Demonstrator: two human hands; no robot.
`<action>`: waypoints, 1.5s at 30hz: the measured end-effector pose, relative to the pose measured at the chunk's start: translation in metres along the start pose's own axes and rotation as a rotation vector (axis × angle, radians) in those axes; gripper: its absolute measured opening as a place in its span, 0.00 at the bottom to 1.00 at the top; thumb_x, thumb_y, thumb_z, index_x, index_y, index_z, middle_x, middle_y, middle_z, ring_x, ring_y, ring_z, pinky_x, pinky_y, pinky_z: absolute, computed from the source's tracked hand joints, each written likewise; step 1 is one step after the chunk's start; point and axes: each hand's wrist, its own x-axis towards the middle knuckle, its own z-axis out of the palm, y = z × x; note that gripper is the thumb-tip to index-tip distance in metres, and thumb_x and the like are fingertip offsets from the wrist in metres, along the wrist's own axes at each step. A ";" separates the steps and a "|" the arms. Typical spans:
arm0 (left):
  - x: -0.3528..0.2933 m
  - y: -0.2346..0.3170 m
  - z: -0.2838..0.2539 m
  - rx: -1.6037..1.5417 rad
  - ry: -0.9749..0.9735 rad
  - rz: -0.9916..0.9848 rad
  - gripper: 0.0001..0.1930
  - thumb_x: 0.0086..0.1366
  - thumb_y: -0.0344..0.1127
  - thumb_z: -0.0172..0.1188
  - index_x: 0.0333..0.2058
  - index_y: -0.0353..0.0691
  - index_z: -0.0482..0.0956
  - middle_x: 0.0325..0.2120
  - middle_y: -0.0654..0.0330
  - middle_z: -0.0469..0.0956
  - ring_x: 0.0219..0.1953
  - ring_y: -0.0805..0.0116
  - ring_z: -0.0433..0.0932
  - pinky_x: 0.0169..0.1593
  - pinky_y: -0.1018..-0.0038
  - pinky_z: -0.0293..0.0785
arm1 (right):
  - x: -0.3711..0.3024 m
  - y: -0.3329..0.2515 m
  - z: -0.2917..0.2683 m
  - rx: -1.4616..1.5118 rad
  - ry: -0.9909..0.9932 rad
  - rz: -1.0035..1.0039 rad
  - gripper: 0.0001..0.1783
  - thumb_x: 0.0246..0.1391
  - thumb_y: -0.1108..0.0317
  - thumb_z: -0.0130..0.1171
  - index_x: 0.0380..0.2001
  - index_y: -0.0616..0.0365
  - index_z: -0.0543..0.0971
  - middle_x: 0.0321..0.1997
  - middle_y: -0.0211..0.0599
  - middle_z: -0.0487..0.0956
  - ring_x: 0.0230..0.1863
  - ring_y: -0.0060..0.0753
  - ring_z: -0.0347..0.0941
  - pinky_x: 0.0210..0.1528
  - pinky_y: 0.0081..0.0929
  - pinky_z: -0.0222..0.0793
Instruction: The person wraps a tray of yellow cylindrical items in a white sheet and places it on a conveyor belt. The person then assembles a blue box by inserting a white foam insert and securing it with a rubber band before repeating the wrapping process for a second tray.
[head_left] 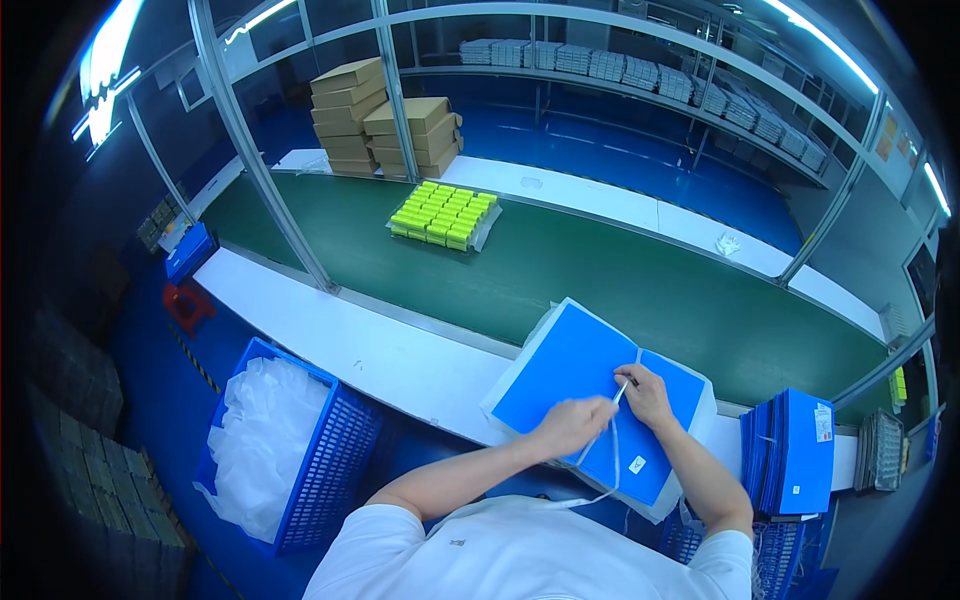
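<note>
In the head view, the right hand (648,397) has a narrow grip, its fingers pinched on a long white flat strap (615,455). The left hand (577,424) is close by but blurry, so I can't tell how its grip is. Under them, a big bright blue flat panel (560,370) lies over the white tabletop (400,365), its far end reaching over the long green belt (600,270). To the right is a pile of blue flat panels (790,450). To the left, a blue plastic basket (340,440) is full of thin white sheets (265,425). Farther off sit small yellow-green blocks (443,213). A tall grey metal post (257,150) stands in front of the belt's left part, and another blocks some brown cardboard boxes (345,115).
</note>
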 end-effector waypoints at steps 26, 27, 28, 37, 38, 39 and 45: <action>0.135 -0.154 -0.054 -0.347 0.201 -0.127 0.22 0.66 0.45 0.66 0.16 0.41 0.74 0.16 0.70 0.71 0.17 0.81 0.64 0.21 0.79 0.58 | -0.162 0.115 -0.076 -0.375 0.568 0.161 0.18 0.59 0.56 0.63 0.21 0.56 0.75 0.21 0.41 0.77 0.21 0.42 0.77 0.23 0.37 0.71; 0.140 -0.160 -0.056 -0.329 0.180 -0.120 0.19 0.66 0.46 0.65 0.25 0.34 0.79 0.21 0.63 0.78 0.20 0.77 0.71 0.22 0.77 0.65 | -0.164 0.124 -0.058 -0.260 0.694 0.260 0.19 0.59 0.56 0.63 0.21 0.57 0.75 0.21 0.42 0.77 0.22 0.44 0.77 0.23 0.37 0.70; 0.141 -0.160 -0.054 -0.420 0.196 -0.172 0.19 0.67 0.47 0.64 0.29 0.32 0.80 0.24 0.59 0.79 0.22 0.74 0.75 0.25 0.76 0.68 | -0.160 0.124 -0.033 -0.016 0.812 0.418 0.21 0.62 0.56 0.62 0.21 0.60 0.73 0.20 0.47 0.75 0.19 0.40 0.73 0.24 0.36 0.66; 0.165 -0.138 -0.047 -0.462 -0.064 -0.389 0.32 0.69 0.54 0.56 0.52 0.24 0.74 0.43 0.42 0.81 0.41 0.53 0.83 0.43 0.62 0.82 | -0.242 0.118 0.043 1.258 0.824 0.602 0.17 0.61 0.61 0.64 0.22 0.59 0.76 0.19 0.25 0.75 0.22 0.19 0.67 0.24 0.24 0.63; 0.156 -0.144 -0.047 -0.500 -0.039 -0.409 0.33 0.68 0.56 0.55 0.55 0.26 0.72 0.46 0.41 0.79 0.44 0.52 0.82 0.46 0.60 0.82 | -0.258 0.142 0.036 0.907 0.773 0.612 0.16 0.61 0.62 0.64 0.22 0.59 0.77 0.19 0.27 0.76 0.22 0.22 0.69 0.24 0.26 0.64; 0.149 -0.152 -0.047 -0.539 -0.012 -0.429 0.35 0.68 0.57 0.55 0.58 0.28 0.70 0.50 0.40 0.78 0.47 0.51 0.81 0.48 0.58 0.81 | -0.270 0.171 0.038 0.608 0.829 0.670 0.15 0.62 0.61 0.61 0.24 0.59 0.77 0.20 0.29 0.77 0.22 0.21 0.70 0.24 0.25 0.64; 0.090 -0.092 0.070 -0.802 0.059 -0.516 0.39 0.68 0.64 0.47 0.68 0.43 0.59 0.65 0.45 0.63 0.62 0.46 0.66 0.62 0.50 0.67 | -0.293 0.284 0.240 0.542 0.625 1.304 0.16 0.66 0.58 0.54 0.30 0.60 0.79 0.20 0.38 0.79 0.24 0.30 0.76 0.30 0.34 0.70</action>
